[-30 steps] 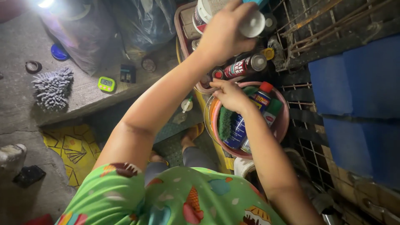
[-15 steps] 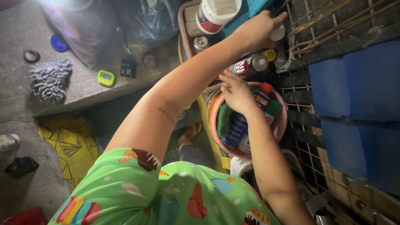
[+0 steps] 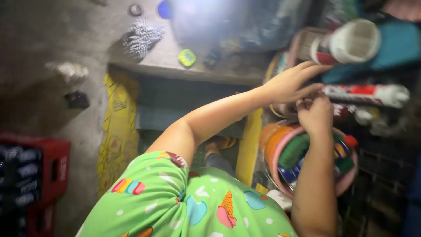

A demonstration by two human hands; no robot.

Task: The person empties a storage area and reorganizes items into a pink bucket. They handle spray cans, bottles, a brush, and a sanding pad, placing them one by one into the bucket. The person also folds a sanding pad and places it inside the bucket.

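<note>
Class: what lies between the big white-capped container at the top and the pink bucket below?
In the head view, both hands and a lying red-and-white tube.

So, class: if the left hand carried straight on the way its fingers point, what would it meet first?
Probably the big white-capped container. The left hand points up and right with its fingertips close below the container's body, though depth is unclear, so it might pass in front.

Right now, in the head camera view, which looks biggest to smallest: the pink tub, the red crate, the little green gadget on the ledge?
1. Red crate, though cut off.
2. Pink tub, close; arm partly hides it.
3. Green gadget, clearly smallest.
</note>
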